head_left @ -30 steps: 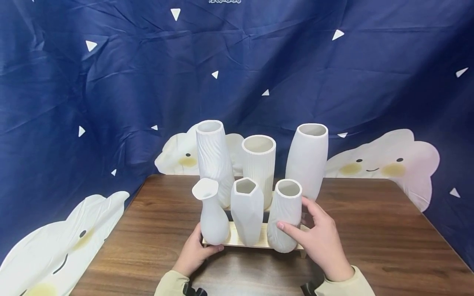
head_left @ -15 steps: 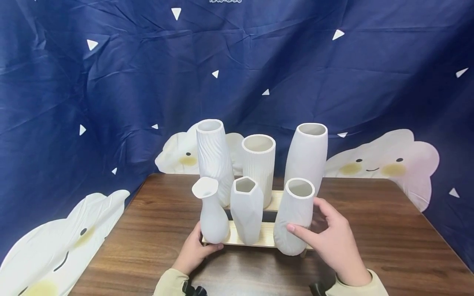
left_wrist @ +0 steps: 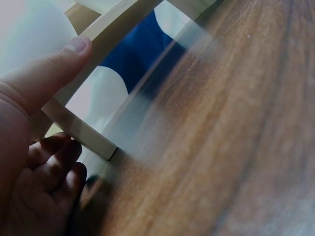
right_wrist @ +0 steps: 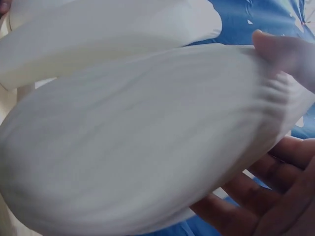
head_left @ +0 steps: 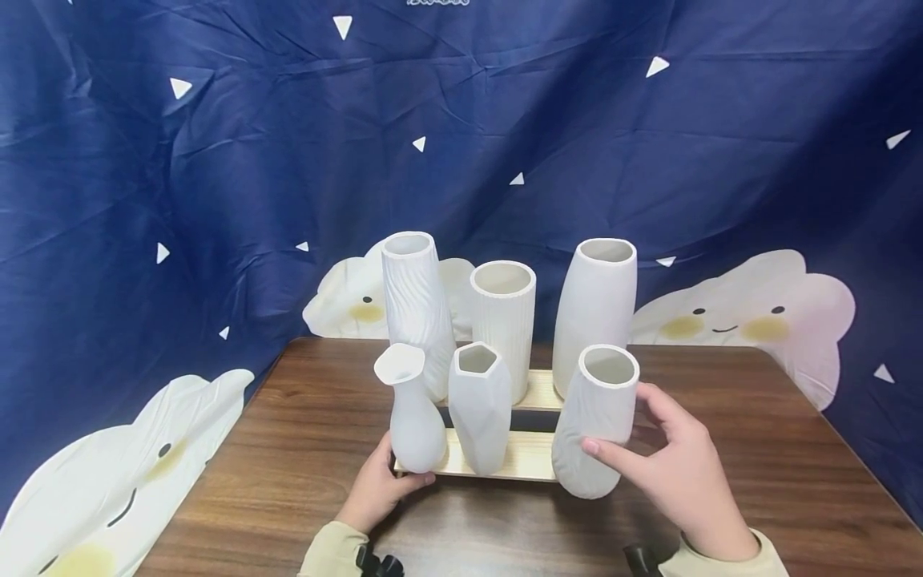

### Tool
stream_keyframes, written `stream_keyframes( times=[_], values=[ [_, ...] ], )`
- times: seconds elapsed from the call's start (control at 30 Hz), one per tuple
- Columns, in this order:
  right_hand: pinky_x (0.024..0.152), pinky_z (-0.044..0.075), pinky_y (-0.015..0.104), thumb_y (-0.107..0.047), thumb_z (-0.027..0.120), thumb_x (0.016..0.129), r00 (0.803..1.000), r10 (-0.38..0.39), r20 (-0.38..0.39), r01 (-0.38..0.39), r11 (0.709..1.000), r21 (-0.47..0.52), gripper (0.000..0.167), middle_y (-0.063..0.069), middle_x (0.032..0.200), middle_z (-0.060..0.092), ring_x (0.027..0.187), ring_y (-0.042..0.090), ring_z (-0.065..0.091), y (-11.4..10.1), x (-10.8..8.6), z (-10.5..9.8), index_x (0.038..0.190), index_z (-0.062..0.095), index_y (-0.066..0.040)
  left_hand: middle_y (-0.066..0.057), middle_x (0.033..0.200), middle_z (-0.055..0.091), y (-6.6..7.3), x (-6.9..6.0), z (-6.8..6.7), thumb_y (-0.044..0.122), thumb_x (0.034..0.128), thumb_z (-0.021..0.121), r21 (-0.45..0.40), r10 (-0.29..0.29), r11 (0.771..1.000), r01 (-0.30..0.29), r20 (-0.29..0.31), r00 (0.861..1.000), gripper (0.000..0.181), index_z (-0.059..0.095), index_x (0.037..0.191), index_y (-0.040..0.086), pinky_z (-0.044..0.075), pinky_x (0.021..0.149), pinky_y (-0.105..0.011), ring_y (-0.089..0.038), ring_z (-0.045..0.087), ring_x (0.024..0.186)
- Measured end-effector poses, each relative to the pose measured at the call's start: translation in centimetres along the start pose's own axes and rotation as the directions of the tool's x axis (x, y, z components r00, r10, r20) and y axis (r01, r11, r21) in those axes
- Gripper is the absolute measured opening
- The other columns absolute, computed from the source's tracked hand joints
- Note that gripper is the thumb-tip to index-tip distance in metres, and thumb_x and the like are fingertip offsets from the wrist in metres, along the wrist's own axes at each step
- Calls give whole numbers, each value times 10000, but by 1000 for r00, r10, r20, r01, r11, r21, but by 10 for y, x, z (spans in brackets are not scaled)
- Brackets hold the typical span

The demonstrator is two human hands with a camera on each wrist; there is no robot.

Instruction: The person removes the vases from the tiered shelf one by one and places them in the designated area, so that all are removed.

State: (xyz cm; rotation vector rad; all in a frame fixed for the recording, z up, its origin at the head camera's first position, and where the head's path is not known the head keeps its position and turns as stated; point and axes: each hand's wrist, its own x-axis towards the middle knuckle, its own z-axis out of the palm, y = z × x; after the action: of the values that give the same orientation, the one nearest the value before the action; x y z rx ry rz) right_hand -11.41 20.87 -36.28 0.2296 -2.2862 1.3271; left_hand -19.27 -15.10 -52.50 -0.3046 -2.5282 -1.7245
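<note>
Two-tier wooden stand (head_left: pixel 532 457) on a brown table (head_left: pixel 288 457), six white vases around it, and both hands busy. The right hand (head_left: pixel 681 473) has a rippled vase (head_left: pixel 594 429) between thumb and fingers: thumb across the front, fingers round the far right side, spread only about as wide as the vase body. That vase is at the right end of the stand's front edge, leaning a bit with its mouth toward the right, and its base shows lower than the shelf edge in the head view; can't tell if it's touching the wood. The left hand (head_left: pixel 382 485) has hold of the stand's front left corner, thumb laid along the front edge and fingers curled in by the leg (left_wrist: pixel 91 137), which stands on the table in the left wrist view. Right above that hand, a flared-neck vase (head_left: pixel 418 437) stands at the left end of the front shelf, with a faceted vase (head_left: pixel 481 417) beside it near the middle. Along the back shelf, left to right: a tall wavy vase (head_left: pixel 416 300), a ribbed cylinder vase (head_left: pixel 505 332) and a big smooth vase (head_left: pixel 597 312) toward the right end. Behind the table's far edge there's a navy cloth (head_left: pixel 461 104) with smiley clouds.
</note>
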Motion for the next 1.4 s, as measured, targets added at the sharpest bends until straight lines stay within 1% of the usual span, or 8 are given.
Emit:
stream_keyframes(
  times=[0.1,0.33,0.47,0.63,0.8,1.03,1.2,1.4],
  values=[
    [788,522,132,-100,948,660,1000,-24,3,24,1000,-15,658,-84,1038,713,908,27,682,2,-1,-6,1248,657,-163,-33,1333,622,-1,-1,0,257,688,927,-5,-1,1000,1,1,1000,870,487,1428,135,346,1110,-525,-267,512,1311],
    [820,516,129,-30,956,611,990,-134,41,135,991,-24,697,-49,1069,705,954,27,674,3,0,-19,1229,662,-163,-29,1304,638,-2,-1,0,267,692,927,23,6,1000,-6,-6,1000,843,502,1410,141,383,1079,-514,-273,538,1279],
    [826,504,114,-12,962,586,988,-153,26,154,987,-40,720,-52,1071,704,972,20,657,4,0,-25,1227,667,-155,-35,1320,628,0,-1,0,274,697,924,19,0,1000,0,-4,1000,847,497,1418,144,374,1090,-527,-284,525,1299],
    [830,494,111,64,947,556,992,-120,-39,119,993,-23,770,-58,1043,709,951,35,655,6,-3,-31,1257,663,-81,-32,1318,628,2,-2,0,233,695,928,-22,-15,1000,15,1,1000,833,510,1410,144,352,1112,-510,-257,519,1306],
    [862,462,110,138,917,539,989,-75,-126,74,997,-15,789,-102,1086,701,982,28,641,7,-3,-38,1267,656,-17,-26,1309,633,5,-3,0,218,688,933,-31,-27,999,26,-6,1000,826,519,1401,150,342,1112,-488,-236,517,1305],
    [821,476,110,181,895,536,977,-1,-215,3,1000,11,731,-47,1063,711,965,72,650,8,1,-47,1211,675,7,-25,1301,638,7,-1,0,225,687,934,-18,-19,1000,19,-10,1000,818,527,1393,155,348,1114,-502,-238,527,1291],
    [788,461,98,171,898,535,966,4,-260,-6,1000,-7,713,-62,1027,713,942,69,644,14,3,-51,1193,687,-2,-26,1296,641,4,-1,0,231,686,933,-10,-8,1000,8,-12,1000,818,529,1392,155,350,1117,-513,-242,530,1288],
    [780,478,107,181,884,558,955,41,-294,-39,999,10,669,-50,1006,718,920,75,655,18,3,-55,1174,687,7,-20,1297,641,4,-1,0,230,679,936,-1,-7,1000,7,-17,1000,829,526,1396,157,362,1110,-489,-230,530,1289]
  ],
)
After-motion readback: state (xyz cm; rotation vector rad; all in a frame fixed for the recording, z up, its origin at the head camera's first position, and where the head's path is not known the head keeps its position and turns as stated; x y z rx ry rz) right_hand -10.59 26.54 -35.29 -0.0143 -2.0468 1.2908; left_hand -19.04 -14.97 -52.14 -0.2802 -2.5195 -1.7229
